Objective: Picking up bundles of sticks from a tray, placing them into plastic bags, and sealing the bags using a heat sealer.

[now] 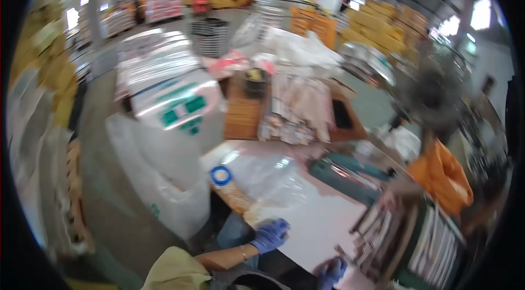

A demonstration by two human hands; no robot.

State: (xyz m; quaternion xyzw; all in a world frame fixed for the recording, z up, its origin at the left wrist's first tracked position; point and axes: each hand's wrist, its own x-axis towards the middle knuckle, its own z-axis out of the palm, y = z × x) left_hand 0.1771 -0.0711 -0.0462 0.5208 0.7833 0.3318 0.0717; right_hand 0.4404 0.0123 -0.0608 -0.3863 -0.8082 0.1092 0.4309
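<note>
My left hand (270,236), in a purple-blue glove, is at the near left edge of the white-topped table (322,230). Its fingers are loosely bent, somewhat blurred, and nothing shows in them. Low in the view, my gloved right hand (332,274) is beside a stack of dark and pale flat strips (377,232); blur and the picture's lower edge hide its grip. Crumpled clear plastic (268,175) lies on the tabletop. A roll with a blue ring (221,175) sits at the left corner, next to a brown patterned strip (232,198).
A dark green tray (342,178) holds thin items. Behind it, a brown board (243,112) carries piled pale packets (301,101). Big white sacks (175,93) are stacked at left. To the right are an orange bag (443,178), a blurred fan (432,93) and a green crate (432,246).
</note>
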